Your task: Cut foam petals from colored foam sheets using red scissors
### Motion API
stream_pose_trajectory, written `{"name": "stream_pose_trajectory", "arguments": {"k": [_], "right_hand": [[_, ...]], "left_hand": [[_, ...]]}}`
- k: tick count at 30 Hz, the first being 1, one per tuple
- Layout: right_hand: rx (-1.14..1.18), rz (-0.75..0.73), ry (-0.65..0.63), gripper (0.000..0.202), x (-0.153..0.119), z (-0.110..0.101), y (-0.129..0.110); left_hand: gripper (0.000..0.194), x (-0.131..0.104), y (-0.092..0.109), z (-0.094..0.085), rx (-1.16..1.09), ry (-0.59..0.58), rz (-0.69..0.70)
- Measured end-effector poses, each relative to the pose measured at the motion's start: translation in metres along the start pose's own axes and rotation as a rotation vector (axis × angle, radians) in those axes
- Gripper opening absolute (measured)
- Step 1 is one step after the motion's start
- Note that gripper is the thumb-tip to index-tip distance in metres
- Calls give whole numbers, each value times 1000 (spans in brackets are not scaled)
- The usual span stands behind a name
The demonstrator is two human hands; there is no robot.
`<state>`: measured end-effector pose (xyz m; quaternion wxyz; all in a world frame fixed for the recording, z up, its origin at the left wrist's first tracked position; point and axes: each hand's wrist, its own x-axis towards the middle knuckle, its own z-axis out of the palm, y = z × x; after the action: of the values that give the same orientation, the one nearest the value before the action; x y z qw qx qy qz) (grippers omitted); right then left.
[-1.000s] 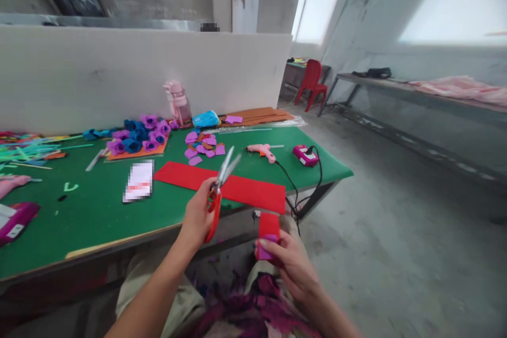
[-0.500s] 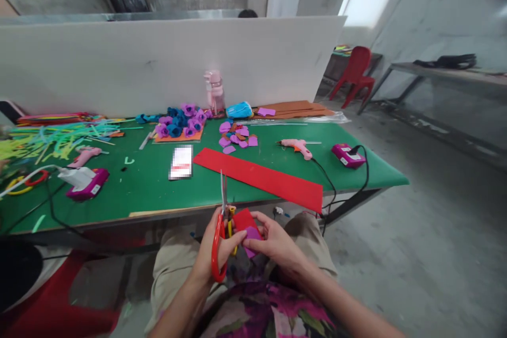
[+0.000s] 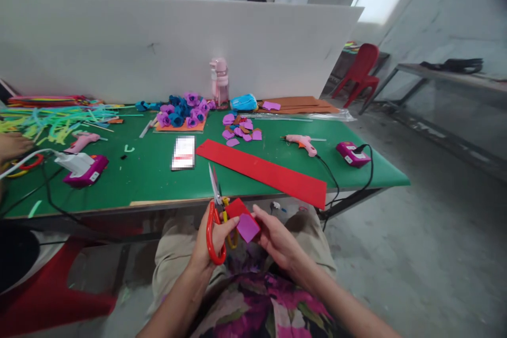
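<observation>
Down over the floral top (image 3: 269, 301), both hands are together now. A second back the left hand (image 3: 203, 245) was up by the table with the scissors (image 3: 217, 198), while the right one had the pieces to itself. Now the left thumb pins a purple piece (image 3: 248, 228) on a small red piece (image 3: 236, 208), and those fingers are wrapped around the scissors too, blades pointing away toward the table. The right hand (image 3: 277, 235) has its thumb off the purple and sits at the right edge of the red, fingers loosely bent; can't tell if they're gripping anything. My read: the left is doing most of the holding, so the purple outline is in plain view and the right is freer to adjust.

Further out on the green table (image 3: 150, 179), a long red strip (image 3: 261, 170) lies at a slant, with a pink glue gun (image 3: 300, 141) behind its right half and a purple power block (image 3: 352, 156) off to the right. Another person's hand (image 3: 13, 147) shows at the left edge. Past the strip is a scatter of purple and brown cutouts (image 3: 240, 129), then purple and blue flowers (image 3: 184, 111), and a pink bottle (image 3: 220, 84) by the white board (image 3: 178, 42).
</observation>
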<state>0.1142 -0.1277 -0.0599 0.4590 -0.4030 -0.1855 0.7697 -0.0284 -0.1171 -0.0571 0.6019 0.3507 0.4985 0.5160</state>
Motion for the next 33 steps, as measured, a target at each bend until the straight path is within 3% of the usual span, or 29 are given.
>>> {"name": "stream_pose_trajectory", "arguments": {"k": [6, 9, 15, 18, 23, 27, 33], "right_hand": [[-83, -46, 27, 31, 0, 8, 8], [-97, -48, 61, 31, 3, 9, 5], [-32, -139, 200, 27, 9, 0, -7], [63, -185, 255, 26, 12, -8, -9], [167, -204, 301, 24, 12, -9, -7], [146, -196, 292, 17, 7, -6, -7], [107, -225, 269, 14, 2, -7, -6]], "left_hand": [[43, 2, -4, 8, 131, 25, 117], [41, 4, 0, 3, 279, 24, 149], [31, -13, 17, -33, 960, -162, 172], [24, -29, 20, -40, 1113, -287, 128], [34, -45, 13, -27, 1320, -477, 89], [47, -45, 6, -13, 1473, -484, 34], [54, -40, 4, -4, 1515, -500, 76]]}}
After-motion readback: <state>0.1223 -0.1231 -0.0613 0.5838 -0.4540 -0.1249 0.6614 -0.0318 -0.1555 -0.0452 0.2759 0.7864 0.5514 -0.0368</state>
